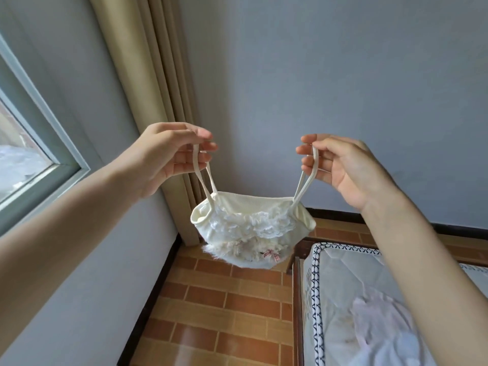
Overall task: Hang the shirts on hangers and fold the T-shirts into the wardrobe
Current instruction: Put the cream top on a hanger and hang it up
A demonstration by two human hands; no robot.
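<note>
Above the tiled floor [224,299], left hand [169,157] and right hand [340,167] each pinch one strap of a cream lace-trimmed camisole [250,228], left of the mattress [343,281].

Cream camisole [252,228] — white lace, checked bow, terracotta brick-pattern floor [227,299], beige curtain [155,75], grey-blue wall [343,75]

Cream lace cami top [248,225], hanging by straps, mid-air
</note>
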